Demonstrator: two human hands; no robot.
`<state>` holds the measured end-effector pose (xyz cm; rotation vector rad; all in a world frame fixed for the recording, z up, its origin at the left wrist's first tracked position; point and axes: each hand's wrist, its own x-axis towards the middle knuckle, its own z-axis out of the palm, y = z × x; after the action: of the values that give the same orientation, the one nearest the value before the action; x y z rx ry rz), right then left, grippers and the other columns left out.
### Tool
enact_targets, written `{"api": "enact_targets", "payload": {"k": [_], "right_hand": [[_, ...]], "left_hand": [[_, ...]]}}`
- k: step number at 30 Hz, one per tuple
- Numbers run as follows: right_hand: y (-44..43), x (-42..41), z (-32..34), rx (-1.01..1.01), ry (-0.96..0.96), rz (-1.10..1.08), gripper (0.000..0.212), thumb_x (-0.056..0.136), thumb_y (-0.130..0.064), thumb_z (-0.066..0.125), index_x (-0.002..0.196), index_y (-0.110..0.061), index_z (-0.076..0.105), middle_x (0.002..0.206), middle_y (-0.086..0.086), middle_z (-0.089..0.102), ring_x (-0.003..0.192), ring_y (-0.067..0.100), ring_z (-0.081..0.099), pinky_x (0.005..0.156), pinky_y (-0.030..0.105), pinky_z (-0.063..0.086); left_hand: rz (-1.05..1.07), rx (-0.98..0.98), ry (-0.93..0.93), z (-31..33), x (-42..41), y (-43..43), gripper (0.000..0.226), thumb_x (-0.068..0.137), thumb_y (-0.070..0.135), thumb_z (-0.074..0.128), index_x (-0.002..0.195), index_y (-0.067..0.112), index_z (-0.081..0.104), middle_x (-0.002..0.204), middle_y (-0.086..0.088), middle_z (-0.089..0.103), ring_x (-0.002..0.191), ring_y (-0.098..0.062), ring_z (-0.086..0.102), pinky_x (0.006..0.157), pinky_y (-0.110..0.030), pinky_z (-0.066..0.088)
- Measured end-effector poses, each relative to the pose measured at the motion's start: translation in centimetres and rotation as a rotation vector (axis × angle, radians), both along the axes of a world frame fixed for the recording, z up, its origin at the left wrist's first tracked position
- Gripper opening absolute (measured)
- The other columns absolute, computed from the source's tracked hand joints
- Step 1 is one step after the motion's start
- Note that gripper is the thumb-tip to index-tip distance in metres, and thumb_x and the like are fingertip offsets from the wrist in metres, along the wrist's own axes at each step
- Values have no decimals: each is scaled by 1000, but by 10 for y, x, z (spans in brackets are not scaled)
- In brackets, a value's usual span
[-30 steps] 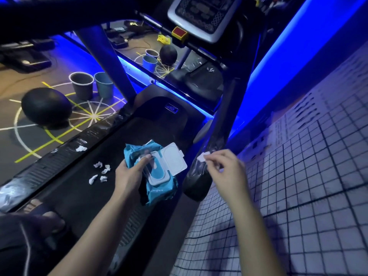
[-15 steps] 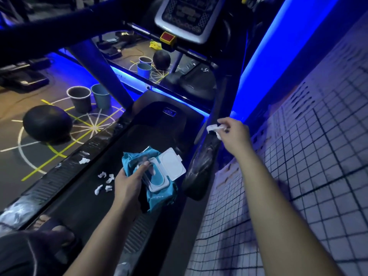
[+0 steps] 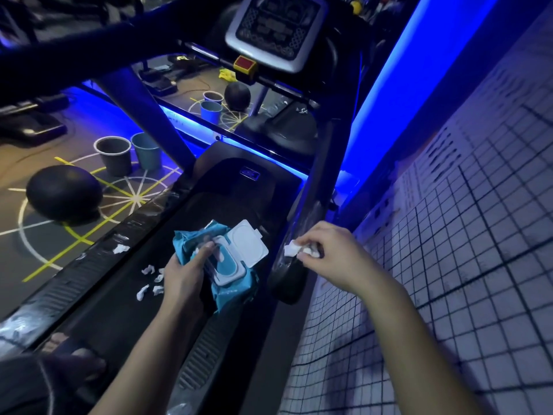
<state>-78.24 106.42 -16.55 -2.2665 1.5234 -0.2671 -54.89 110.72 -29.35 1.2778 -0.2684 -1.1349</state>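
My left hand (image 3: 185, 271) grips a teal pack of wet wipes (image 3: 227, 265) over the black treadmill belt (image 3: 113, 301); the pack's white flip lid (image 3: 248, 244) stands open. My right hand (image 3: 332, 253) pinches a small crumpled white wipe (image 3: 294, 248) against the treadmill's right upright (image 3: 302, 223), low down near its foot. Several small white scraps (image 3: 151, 278) lie on the belt just left of my left hand.
The treadmill console (image 3: 278, 28) with a red stop button (image 3: 245, 64) is above. A white tiled wall (image 3: 449, 265) rises on the right under a blue light strip. Left of the treadmill stand a black ball (image 3: 62, 193) and two buckets (image 3: 115, 155). My foot (image 3: 74, 354) rests on the belt.
My right hand, with the wipe, has come back down the right upright from higher up to near its foot. The left hand still holds the open pack in place.
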Motion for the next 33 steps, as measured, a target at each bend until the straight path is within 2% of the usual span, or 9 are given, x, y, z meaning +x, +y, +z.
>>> {"api": "enact_targets", "payload": {"k": [3, 6, 12, 13, 16, 19, 23, 27, 33], "right_hand": [[1, 0, 3, 22, 21, 11, 24, 89, -16, 69, 111, -27, 73, 102, -12, 58, 85, -2, 54, 67, 9, 38], [1, 2, 4, 59, -4, 0, 27, 82, -11, 68, 101, -30, 70, 99, -13, 62, 84, 2, 59, 65, 13, 42], [-43, -6, 18, -7, -464, -205, 27, 84, -10, 74, 106, -22, 64, 99, -7, 70, 86, 14, 71, 75, 27, 58], [-54, -7, 16, 10, -455, -229, 24, 87, -9, 72, 108, -18, 63, 99, -4, 69, 85, 18, 72, 73, 26, 58], [-74, -8, 0, -69, -130, -222, 16, 90, -18, 69, 105, -20, 63, 103, -3, 67, 85, 13, 65, 63, 10, 45], [-75, -7, -11, -147, -105, -214, 7, 92, -25, 71, 96, -20, 70, 93, -6, 67, 83, 10, 59, 59, 5, 38], [-74, -9, -19, -222, -93, -207, 12, 95, -29, 69, 100, -20, 75, 107, -1, 59, 104, 15, 47, 77, 21, 35], [-63, -2, -18, -189, 3, -148, 15, 96, -25, 64, 101, -15, 73, 104, 2, 61, 96, 20, 59, 79, 29, 46], [-20, 20, -1, -68, 97, -6, 13, 93, -33, 66, 97, -23, 74, 101, -6, 60, 93, 11, 58, 79, 29, 50]], "left_hand": [[-11, -9, -11, 2, -1, 3, 7, 97, 13, 76, 103, 15, 74, 91, -4, 74, 79, -20, 67, 73, -31, 53], [1, 0, 3, 1, 0, 5, 7, 96, 12, 77, 100, 17, 75, 94, -6, 76, 82, -21, 69, 78, -36, 54], [24, 49, 26, -8, 13, 11, 12, 92, 17, 82, 103, 15, 77, 104, -13, 79, 96, -32, 72, 95, -50, 57], [29, 57, 29, -10, 16, 13, 14, 91, 18, 83, 104, 15, 77, 107, -15, 79, 96, -33, 73, 97, -53, 57], [35, 64, 32, -15, 23, 15, 13, 91, 19, 84, 101, 15, 79, 109, -19, 78, 92, -33, 71, 100, -59, 56], [34, 62, 34, -18, 29, 14, 14, 91, 20, 84, 103, 15, 79, 107, -17, 80, 98, -37, 73, 101, -61, 54], [50, 58, 42, -20, 34, 12, 7, 93, 17, 82, 98, 15, 78, 107, -17, 79, 96, -36, 72, 95, -53, 56], [49, 57, 92, -19, 32, 7, 16, 92, 16, 82, 107, 14, 77, 107, -14, 80, 106, -39, 76, 102, -59, 57], [18, 33, 126, -14, 27, 2, 15, 94, 13, 80, 108, 14, 76, 107, -15, 80, 104, -39, 76, 100, -58, 59]]}}
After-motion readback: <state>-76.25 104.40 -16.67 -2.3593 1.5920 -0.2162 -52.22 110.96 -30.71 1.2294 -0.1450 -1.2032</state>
